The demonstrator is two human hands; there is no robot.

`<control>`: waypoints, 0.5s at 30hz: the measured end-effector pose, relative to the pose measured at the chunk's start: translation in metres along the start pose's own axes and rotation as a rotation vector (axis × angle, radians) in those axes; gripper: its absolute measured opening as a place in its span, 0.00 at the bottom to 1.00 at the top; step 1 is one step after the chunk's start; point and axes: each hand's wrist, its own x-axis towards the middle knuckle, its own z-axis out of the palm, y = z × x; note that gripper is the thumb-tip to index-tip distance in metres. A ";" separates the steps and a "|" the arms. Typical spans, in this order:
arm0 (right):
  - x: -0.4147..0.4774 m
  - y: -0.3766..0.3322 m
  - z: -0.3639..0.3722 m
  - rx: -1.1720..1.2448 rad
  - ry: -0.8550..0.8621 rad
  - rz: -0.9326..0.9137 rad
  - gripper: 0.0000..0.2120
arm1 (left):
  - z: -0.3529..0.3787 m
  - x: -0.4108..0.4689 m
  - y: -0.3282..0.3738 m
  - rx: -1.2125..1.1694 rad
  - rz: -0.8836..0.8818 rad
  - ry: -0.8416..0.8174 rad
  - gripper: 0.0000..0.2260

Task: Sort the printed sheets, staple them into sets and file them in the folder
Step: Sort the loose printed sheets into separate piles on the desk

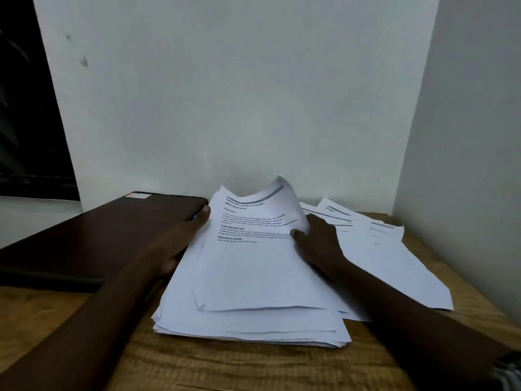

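Sorting is under way: the top sheet (253,258) is pinched in the right hand (318,241), the grip of the left hand (174,246) cannot be told, and a matching pile must be chosen next.

Plain white back wall (225,94), a few dark scuffs (83,61) upper left. Second white wall (465,122) meets it at right, forming a corner. Dark window (25,108) far left, pale ledge (33,218) below. Wood-grain table (225,368). Dim, cool light.
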 end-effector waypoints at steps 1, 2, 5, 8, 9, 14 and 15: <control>-0.003 -0.002 0.000 -0.023 -0.034 0.021 0.08 | 0.001 0.001 0.000 -0.011 -0.005 0.007 0.26; -0.002 -0.001 0.000 -0.025 -0.066 0.054 0.07 | 0.004 0.001 0.002 -0.019 -0.005 0.005 0.25; -0.004 -0.010 -0.008 -0.080 -0.213 0.152 0.05 | 0.012 0.000 0.004 -0.091 -0.138 -0.041 0.20; -0.005 -0.011 -0.009 -0.186 -0.295 0.203 0.10 | 0.015 -0.001 0.007 -0.133 -0.234 -0.105 0.16; -0.006 -0.011 -0.008 -0.221 -0.311 0.195 0.11 | 0.016 -0.004 0.008 -0.106 -0.251 -0.095 0.16; 0.004 -0.004 -0.023 -0.223 -0.349 0.153 0.24 | 0.012 -0.005 0.009 0.039 -0.239 -0.130 0.15; 0.010 0.003 -0.032 -0.229 -0.288 0.169 0.29 | 0.009 -0.004 0.007 0.063 -0.243 -0.062 0.14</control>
